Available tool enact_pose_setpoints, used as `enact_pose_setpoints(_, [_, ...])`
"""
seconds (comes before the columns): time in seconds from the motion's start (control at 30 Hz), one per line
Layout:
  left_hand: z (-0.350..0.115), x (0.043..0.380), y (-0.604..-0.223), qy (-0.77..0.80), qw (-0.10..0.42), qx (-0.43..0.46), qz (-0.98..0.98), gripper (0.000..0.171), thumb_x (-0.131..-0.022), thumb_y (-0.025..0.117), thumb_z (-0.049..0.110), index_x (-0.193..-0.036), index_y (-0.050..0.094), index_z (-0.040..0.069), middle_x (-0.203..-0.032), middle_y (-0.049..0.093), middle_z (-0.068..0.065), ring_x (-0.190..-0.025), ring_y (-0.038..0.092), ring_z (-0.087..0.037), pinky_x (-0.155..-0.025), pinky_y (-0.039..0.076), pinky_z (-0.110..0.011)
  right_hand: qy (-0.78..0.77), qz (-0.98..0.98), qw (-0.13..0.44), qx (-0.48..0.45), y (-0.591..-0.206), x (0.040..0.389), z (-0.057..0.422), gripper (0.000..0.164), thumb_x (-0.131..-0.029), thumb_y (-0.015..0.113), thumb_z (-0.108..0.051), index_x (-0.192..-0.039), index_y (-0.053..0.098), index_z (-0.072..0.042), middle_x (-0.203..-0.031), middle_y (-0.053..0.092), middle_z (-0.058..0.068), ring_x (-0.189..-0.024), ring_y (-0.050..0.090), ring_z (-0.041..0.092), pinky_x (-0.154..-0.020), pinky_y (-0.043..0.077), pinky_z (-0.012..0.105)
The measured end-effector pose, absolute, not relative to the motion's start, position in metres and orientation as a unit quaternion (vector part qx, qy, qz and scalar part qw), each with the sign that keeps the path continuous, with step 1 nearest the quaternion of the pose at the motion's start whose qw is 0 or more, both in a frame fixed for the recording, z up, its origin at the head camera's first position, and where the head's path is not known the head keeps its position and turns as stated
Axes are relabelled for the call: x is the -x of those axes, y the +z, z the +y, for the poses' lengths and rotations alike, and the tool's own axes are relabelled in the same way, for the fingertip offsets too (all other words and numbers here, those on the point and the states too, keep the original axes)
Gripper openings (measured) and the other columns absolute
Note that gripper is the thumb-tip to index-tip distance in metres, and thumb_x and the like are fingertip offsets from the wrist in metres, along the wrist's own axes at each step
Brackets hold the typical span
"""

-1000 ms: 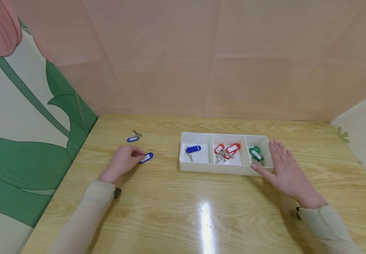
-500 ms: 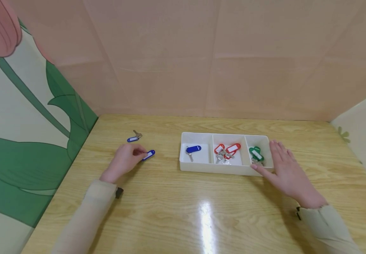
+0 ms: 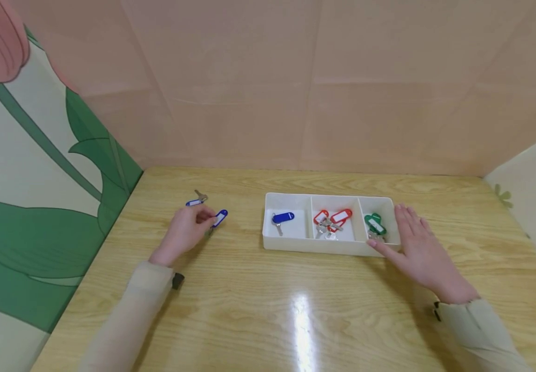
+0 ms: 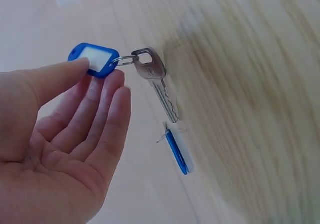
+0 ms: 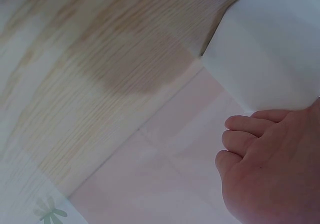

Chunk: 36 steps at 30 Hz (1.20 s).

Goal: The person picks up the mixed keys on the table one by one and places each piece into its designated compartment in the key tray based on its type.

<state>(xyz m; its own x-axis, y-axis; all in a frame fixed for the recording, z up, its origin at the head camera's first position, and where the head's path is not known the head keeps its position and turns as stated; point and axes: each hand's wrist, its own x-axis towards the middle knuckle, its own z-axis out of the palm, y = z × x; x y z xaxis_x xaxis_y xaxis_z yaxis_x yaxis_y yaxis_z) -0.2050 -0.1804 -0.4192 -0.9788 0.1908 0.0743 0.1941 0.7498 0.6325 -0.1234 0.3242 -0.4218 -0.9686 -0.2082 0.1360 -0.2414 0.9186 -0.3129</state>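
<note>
Between thumb and fingers my left hand (image 3: 186,231) pinches a blue key tag (image 4: 95,59). A metal key (image 4: 152,69) hangs from the tag's ring, lifted over the table. Just beyond that hand, another blue tag with a key (image 3: 195,202) lies on the table. My right hand (image 3: 418,253) rests against the right end of a white three-part tray (image 3: 323,247), fingers straight along its side and thumb at the front rim. Inside the tray, a blue-tagged key (image 3: 282,218) is in the left compartment, several red tags (image 3: 341,216) in the middle, green tags (image 3: 376,225) in the right.
The wooden table (image 3: 249,299) reaches back to a pinkish backdrop (image 3: 272,103). A flower-patterned panel (image 3: 40,206) borders it at the left, and a pale panel (image 3: 533,191) at the right.
My left hand has raised the blue-tagged key from the table and shifted slightly right and away; its key now hangs. The right hand and the tray stay in place.
</note>
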Motion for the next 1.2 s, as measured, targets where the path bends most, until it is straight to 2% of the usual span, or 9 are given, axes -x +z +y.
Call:
enact_pose_setpoints(0.6, [-0.171, 0.205, -0.415, -0.423, 0.063, 0.109, -0.897, 0.009, -0.096, 0.072, 0.005, -0.104, 0.072, 0.003, -0.097, 0.072, -0.010, -0.086, 0.069, -0.022, -0.078, 0.059, -0.037, 0.166, -0.978, 0.048, -0.115, -0.420, 0.124, 0.324, 0.103, -0.098, 0.061, -0.054, -0.160, 0.003, 0.004, -0.163, 0.008, 0.032, -0.152, 0.001, 0.043, -0.121, -0.004, 0.052])
enact_pose_setpoints(1.0, [-0.162, 0.204, -0.413, -0.452, 0.074, 0.117, -0.881, 0.009, -0.093, 0.074, 0.003, -0.102, 0.073, 0.001, -0.094, 0.073, -0.009, -0.084, 0.070, -0.021, -0.078, 0.059, -0.036, 0.164, -0.978, 0.056, -0.118, -0.421, 0.125, 0.324, 0.103, -0.098, 0.062, -0.053, -0.160, 0.004, 0.004, -0.163, 0.009, 0.033, -0.152, 0.001, 0.043, -0.121, -0.005, 0.051])
enact_pose_setpoints(1.2, [-0.156, 0.200, -0.413, -0.460, 0.074, 0.124, -0.876, 0.015, -0.093, 0.074, 0.002, -0.108, 0.073, 0.000, -0.098, 0.073, -0.010, -0.088, 0.070, -0.022, -0.079, 0.059, -0.037, 0.165, -0.977, 0.057, -0.119, -0.422, 0.125, 0.324, 0.103, -0.098, 0.062, -0.053, -0.160, 0.004, 0.005, -0.162, 0.010, 0.034, -0.152, 0.001, 0.043, -0.121, -0.006, 0.050])
